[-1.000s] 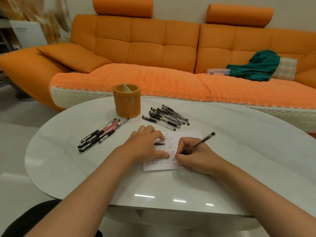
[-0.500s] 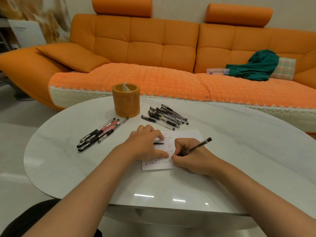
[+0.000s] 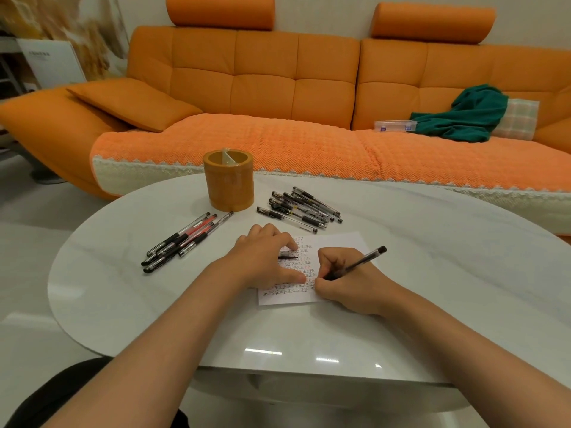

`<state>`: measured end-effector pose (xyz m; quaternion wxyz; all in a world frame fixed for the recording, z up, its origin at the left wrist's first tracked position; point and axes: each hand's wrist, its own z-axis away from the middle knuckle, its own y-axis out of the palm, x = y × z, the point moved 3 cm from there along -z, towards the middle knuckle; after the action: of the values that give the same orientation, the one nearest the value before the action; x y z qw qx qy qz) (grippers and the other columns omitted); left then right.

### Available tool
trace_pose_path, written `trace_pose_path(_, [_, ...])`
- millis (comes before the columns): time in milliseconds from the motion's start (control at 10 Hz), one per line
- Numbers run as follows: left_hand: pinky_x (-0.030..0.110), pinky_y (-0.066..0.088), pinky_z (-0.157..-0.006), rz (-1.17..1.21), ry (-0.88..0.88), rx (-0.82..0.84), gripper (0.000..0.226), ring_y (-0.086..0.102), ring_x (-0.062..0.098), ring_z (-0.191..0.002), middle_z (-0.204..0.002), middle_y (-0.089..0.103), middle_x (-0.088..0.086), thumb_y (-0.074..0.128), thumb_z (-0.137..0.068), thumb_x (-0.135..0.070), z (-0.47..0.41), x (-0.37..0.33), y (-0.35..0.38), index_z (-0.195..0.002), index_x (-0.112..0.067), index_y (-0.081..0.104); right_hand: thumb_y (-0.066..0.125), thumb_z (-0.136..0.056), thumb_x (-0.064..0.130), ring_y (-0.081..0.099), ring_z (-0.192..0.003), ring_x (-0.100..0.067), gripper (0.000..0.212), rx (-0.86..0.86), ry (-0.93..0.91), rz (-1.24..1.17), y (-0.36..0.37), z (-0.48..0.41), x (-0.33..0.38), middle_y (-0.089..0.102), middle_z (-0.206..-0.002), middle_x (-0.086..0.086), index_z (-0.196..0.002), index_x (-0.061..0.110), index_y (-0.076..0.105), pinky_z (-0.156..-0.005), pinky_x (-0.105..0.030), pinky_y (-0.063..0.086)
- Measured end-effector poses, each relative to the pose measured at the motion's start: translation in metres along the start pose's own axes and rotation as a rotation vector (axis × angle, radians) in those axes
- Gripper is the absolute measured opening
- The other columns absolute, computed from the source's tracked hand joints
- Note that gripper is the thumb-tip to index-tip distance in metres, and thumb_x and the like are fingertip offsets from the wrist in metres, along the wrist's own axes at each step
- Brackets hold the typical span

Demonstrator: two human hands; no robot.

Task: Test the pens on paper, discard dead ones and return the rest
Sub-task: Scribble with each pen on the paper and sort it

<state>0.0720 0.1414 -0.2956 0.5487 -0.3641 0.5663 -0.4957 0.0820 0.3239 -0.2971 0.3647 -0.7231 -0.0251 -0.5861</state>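
My left hand [image 3: 265, 261] lies on the white paper [image 3: 340, 242] and presses it to the table; a small black cap [image 3: 289, 257] pokes out from under its fingers. Rows of ink marks cover the sheet. My right hand [image 3: 346, 282] grips a black pen [image 3: 361, 262] with its tip down on a lower row of marks. An orange pen holder [image 3: 228, 183] stands behind the paper. Several black pens [image 3: 306, 206] lie in a pile to its right. A smaller group of pens [image 3: 182, 239], one of them red, lies to its left.
The white oval table [image 3: 432, 273] has bare surface on its right half and front. Behind it runs an orange sofa [image 3: 278, 143] with a green cloth [image 3: 469, 115] and a clear plastic box [image 3: 394, 125] on the seat.
My right hand has shifted slightly left over the paper and the pen's rear end has tilted lower in small writing strokes. My left hand has stayed put.
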Motion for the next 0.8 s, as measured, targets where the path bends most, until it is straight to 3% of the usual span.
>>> trace_pose_path(300, [0.040,0.032,-0.107,0.011,-0.009,0.002,0.073,0.030,0.017,-0.134,-0.143,0.039,-0.006,0.067,-0.075,-0.073,-0.0008,0.0007,0.0009,-0.137,-0.042,0.046,0.065,-0.082,-0.002,0.045,-0.052,-0.011,0.019,0.020,-0.006,-0.014,-0.0005,0.0005,-0.0042,0.055,-0.057,0.002,-0.068,0.005,0.054,-0.047,-0.022,0.035])
trace_pose_path(800, [0.041,0.032,-0.108,0.013,-0.007,0.007,0.072,0.030,0.018,-0.134,-0.144,0.038,-0.006,0.067,-0.076,-0.072,-0.0004,0.0006,0.0012,-0.137,-0.042,0.046,0.065,-0.082,-0.002,0.046,-0.051,-0.013,0.027,0.028,0.006,-0.029,0.0014,0.0009,-0.0026,0.055,-0.055,0.002,-0.064,0.015,0.055,-0.047,-0.023,0.036])
